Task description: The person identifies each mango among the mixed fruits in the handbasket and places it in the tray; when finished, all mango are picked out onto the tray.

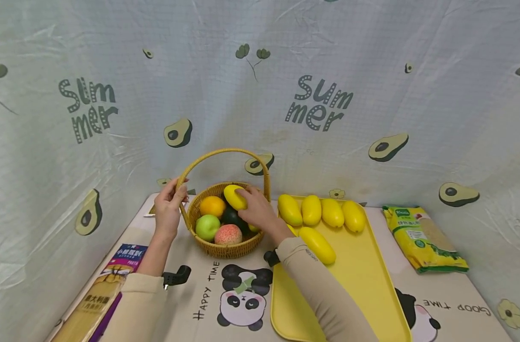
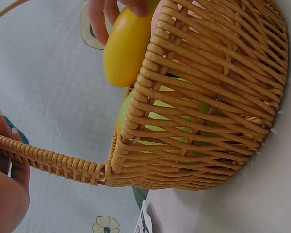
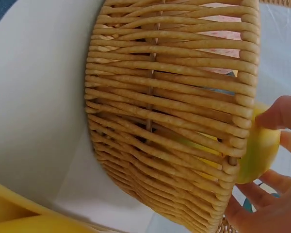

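Note:
The wicker basket (image 1: 230, 250) stands upright on the table, its tall handle (image 1: 226, 150) arching overhead. My left hand (image 1: 168, 209) grips the left side of that handle, fingers wrapped round it in the left wrist view. Above the fruit in the basket, my right hand (image 1: 255, 206) holds a yellow mango (image 1: 234, 197) with its fingers; the left wrist view shows the mango (image 2: 125, 48) tilted at the rim. Inside the basket lie an orange (image 1: 213, 206), a green apple (image 1: 207, 227), a peach (image 1: 228, 234) and a dark fruit (image 1: 231, 217), partly hidden.
To the right of the basket is a yellow tray (image 1: 350, 280) with several mangoes (image 1: 311, 210) on it. A yellow-green food bag (image 1: 424, 240) lies at the far right, and a pasta package (image 1: 95, 294) along the left edge. A patterned curtain (image 1: 226, 95) hangs behind.

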Demonstrator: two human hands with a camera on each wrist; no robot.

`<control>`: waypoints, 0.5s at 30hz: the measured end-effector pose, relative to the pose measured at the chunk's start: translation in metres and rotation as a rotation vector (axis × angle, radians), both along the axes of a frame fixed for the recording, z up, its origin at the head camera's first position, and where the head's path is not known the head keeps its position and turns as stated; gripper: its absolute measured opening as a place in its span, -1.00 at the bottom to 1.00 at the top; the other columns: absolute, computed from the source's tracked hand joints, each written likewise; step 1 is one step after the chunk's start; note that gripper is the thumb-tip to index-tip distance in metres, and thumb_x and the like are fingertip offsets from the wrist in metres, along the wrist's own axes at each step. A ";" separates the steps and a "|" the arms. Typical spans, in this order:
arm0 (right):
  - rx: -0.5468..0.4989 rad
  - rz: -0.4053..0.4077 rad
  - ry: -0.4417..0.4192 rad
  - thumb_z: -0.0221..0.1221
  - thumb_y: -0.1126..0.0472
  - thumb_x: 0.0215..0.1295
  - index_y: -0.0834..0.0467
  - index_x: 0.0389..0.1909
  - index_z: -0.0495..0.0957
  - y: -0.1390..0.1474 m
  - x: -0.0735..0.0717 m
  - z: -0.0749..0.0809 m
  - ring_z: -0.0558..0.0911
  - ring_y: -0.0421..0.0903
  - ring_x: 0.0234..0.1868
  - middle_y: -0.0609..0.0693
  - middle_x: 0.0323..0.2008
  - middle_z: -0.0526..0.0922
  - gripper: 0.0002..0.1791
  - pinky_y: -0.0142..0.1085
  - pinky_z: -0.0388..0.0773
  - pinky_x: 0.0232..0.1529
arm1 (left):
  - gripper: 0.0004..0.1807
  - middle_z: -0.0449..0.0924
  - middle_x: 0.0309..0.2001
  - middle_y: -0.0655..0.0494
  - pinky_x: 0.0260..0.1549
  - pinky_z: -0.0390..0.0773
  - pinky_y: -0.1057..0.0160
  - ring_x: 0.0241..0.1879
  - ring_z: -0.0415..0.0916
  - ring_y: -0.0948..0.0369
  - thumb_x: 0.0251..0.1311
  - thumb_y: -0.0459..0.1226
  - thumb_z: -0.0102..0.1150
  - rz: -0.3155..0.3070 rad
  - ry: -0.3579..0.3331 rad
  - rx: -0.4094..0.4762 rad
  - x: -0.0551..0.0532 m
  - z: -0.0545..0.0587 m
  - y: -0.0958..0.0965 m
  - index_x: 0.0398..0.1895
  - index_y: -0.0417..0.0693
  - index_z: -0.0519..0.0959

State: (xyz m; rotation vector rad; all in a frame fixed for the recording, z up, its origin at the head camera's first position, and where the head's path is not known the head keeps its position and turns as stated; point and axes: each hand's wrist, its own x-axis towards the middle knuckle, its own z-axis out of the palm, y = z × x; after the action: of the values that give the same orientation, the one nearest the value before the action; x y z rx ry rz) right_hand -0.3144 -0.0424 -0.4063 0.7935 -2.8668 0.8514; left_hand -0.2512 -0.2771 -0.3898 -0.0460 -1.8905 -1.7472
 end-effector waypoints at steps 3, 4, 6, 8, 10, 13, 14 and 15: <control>-0.045 0.002 -0.021 0.20 0.08 0.34 -0.06 0.44 0.30 -0.002 0.000 -0.002 0.38 0.10 0.39 0.11 0.46 0.24 -0.35 0.02 0.39 0.35 | -0.65 0.47 -0.40 0.22 -0.28 0.52 0.41 -0.38 0.41 0.30 0.44 -0.15 0.06 0.000 0.006 0.002 -0.001 0.000 -0.001 0.13 -0.18 0.57; -0.061 0.001 -0.022 0.20 0.07 0.36 -0.05 0.43 0.31 -0.003 0.000 -0.002 0.39 0.10 0.39 0.12 0.46 0.24 -0.37 0.02 0.39 0.36 | -0.65 0.47 -0.40 0.22 -0.28 0.52 0.41 -0.38 0.41 0.30 0.45 -0.16 0.06 -0.001 0.007 0.005 -0.001 0.000 -0.002 0.13 -0.18 0.57; -0.088 -0.007 -0.014 0.22 0.06 0.38 -0.02 0.40 0.33 -0.006 -0.001 -0.004 0.42 0.10 0.36 0.12 0.44 0.27 -0.40 0.00 0.40 0.35 | -0.65 0.47 -0.40 0.20 -0.29 0.52 0.42 -0.39 0.41 0.30 0.45 -0.18 0.06 -0.004 0.005 0.009 -0.002 0.000 -0.002 0.13 -0.20 0.57; -0.105 -0.018 0.002 0.23 0.07 0.37 -0.01 0.36 0.36 -0.008 -0.001 -0.006 0.45 0.08 0.32 0.10 0.40 0.31 -0.44 -0.02 0.42 0.34 | -0.66 0.47 -0.39 0.17 -0.29 0.52 0.44 -0.38 0.41 0.30 0.45 -0.20 0.05 -0.006 -0.002 0.011 -0.001 0.000 -0.003 0.14 -0.21 0.56; -0.116 -0.025 0.016 0.23 0.11 0.36 0.00 0.31 0.39 -0.009 -0.002 -0.007 0.47 0.07 0.29 0.09 0.38 0.34 -0.48 -0.03 0.44 0.32 | -0.66 0.47 -0.38 0.15 -0.29 0.52 0.45 -0.38 0.41 0.30 0.46 -0.21 0.04 -0.004 -0.017 0.006 0.000 0.001 -0.002 0.16 -0.22 0.55; -0.113 -0.021 0.025 0.22 0.17 0.33 -0.02 0.32 0.39 -0.008 -0.002 -0.007 0.48 0.07 0.27 0.08 0.38 0.35 -0.46 -0.02 0.45 0.30 | -0.66 0.46 -0.37 0.14 -0.27 0.51 0.44 -0.36 0.41 0.28 0.46 -0.23 0.03 -0.003 -0.030 0.002 0.004 0.005 0.001 0.16 -0.23 0.55; -0.112 -0.016 0.026 0.22 0.19 0.31 -0.02 0.33 0.39 -0.007 -0.001 -0.007 0.48 0.07 0.28 0.08 0.38 0.35 -0.44 -0.01 0.45 0.30 | -0.66 0.47 -0.38 0.14 -0.27 0.51 0.43 -0.36 0.41 0.28 0.46 -0.23 0.03 -0.003 -0.034 0.004 0.006 0.007 0.002 0.16 -0.22 0.55; -0.106 -0.012 0.027 0.21 0.19 0.30 -0.02 0.35 0.38 -0.006 -0.001 -0.006 0.47 0.08 0.29 0.08 0.39 0.34 -0.42 -0.01 0.45 0.30 | -0.67 0.47 -0.38 0.15 -0.25 0.52 0.42 -0.36 0.41 0.28 0.46 -0.23 0.03 -0.003 -0.038 0.003 0.008 0.009 0.004 0.15 -0.22 0.55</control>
State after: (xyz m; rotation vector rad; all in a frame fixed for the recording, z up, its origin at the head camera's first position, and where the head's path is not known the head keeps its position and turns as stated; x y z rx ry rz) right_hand -0.3151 -0.0481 -0.4126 0.7694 -2.7736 0.9733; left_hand -0.2431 -0.2733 -0.3805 -0.0151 -1.9158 -1.7644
